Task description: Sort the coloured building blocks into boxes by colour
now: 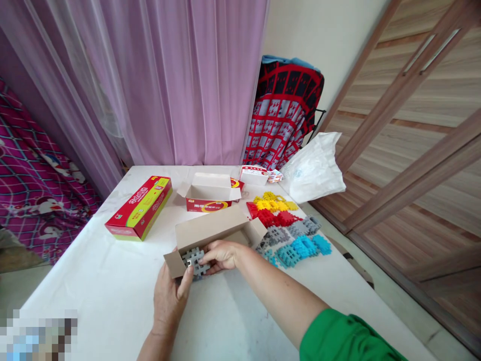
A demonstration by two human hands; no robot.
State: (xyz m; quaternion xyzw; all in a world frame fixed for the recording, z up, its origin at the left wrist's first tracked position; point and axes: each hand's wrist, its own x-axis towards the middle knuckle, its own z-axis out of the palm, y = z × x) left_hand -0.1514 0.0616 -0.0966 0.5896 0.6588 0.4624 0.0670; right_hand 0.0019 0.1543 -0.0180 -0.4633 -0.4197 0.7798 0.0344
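Near edge of the white table point(93, 296): left hand point(169, 296) steadies the end flap of the open cardboard box point(214, 233), thumb pressed to the flap, grip closed on it. Right hand point(221, 254) reaches into the box mouth, fingers pinching grey interlocking pieces point(193, 258) at the opening. Only grey pieces show in the box. Just beyond it, sorted heaps lie outside: blue pieces point(300, 247), more grey point(289, 231), red pieces point(276, 218), yellow pieces point(272, 203). Judged: packing barely begun, most pieces left. Farther off, an open red box point(210, 193) and a closed red box point(140, 206).
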